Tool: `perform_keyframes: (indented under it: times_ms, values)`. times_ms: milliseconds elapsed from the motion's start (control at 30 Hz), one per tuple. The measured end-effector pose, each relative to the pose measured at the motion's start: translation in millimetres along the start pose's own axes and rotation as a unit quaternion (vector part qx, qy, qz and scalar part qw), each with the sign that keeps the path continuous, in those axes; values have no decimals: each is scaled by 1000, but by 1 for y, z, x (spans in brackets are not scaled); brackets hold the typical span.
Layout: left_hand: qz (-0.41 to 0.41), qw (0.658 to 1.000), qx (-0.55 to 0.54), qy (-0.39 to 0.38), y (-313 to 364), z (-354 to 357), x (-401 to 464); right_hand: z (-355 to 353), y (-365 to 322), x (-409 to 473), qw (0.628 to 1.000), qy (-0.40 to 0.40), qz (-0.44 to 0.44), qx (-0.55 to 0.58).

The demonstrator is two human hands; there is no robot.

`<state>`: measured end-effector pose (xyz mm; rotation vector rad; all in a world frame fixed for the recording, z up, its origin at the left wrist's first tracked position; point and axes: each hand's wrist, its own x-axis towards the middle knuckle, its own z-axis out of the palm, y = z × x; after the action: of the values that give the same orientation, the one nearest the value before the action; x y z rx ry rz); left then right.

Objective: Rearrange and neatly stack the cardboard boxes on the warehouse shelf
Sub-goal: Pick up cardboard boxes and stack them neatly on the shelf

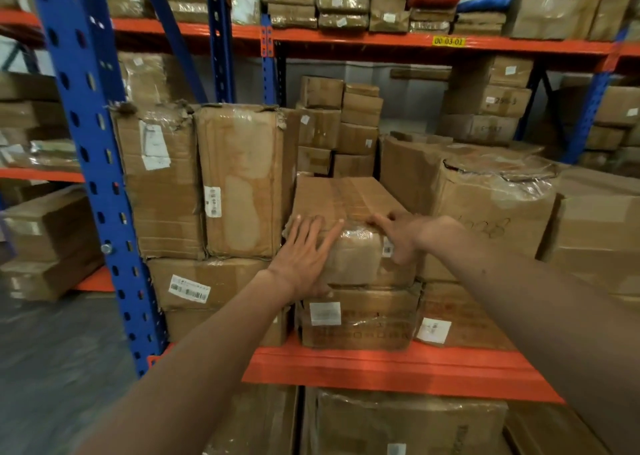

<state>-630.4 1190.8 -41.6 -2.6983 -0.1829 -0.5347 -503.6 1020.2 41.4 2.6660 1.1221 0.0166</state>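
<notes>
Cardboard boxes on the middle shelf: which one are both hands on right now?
The taped box in the centre, atop the lower box with a white label. The left hand lies flat on its front corner, the right hand on its right edge; neighbouring boxes are untouched.

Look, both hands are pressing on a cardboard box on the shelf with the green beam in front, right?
Not quite: the beam in front is orange, not green, as the head view shows. The rest holds: the left hand and the right hand are both pressing on the cardboard box on the shelf.
</notes>
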Motion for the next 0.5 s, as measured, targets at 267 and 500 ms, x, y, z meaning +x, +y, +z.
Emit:
perform_keyframes:
  times_ms: [267, 500]
  values:
    - [-287, 895, -134, 314, -34, -38, -42, -133, -51, 7, 932, 305, -169, -102]
    - [-455, 818, -284, 206, -44, -36, -47, -183, -100, 16, 887, 358, -216, -196]
